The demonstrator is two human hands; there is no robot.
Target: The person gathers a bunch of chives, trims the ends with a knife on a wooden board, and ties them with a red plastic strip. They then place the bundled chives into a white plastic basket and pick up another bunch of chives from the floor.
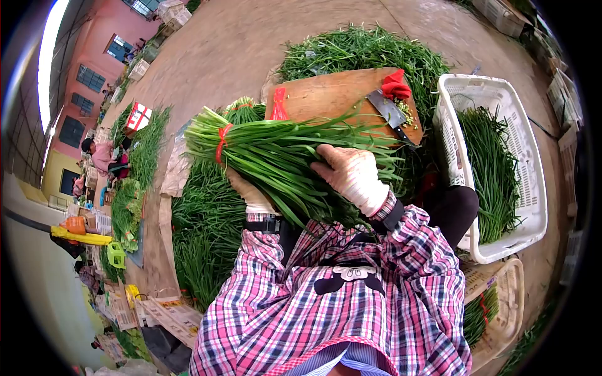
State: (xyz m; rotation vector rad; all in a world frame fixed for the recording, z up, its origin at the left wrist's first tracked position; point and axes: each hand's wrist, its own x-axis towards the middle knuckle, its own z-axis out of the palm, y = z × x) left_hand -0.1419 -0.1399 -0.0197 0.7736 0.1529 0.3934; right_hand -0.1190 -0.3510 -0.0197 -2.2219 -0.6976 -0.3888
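A thick bundle of garlic chives lies across my front, pale cut ends to the left and green leaves to the right. A red tie circles it near the pale ends. My left hand, in a light glove, is closed around the bundle from below, its fingers partly hidden under the leaves. Farther right, my gloved right hand grips some leaves between thumb and fingers. Just beyond the bundle is a wooden board bearing a cleaver, a red cloth and red ties.
A white plastic crate with chives stands at right, another crate below it. Loose chives lie left of my lap, and a green heap sits behind the board. Other people sit at far left.
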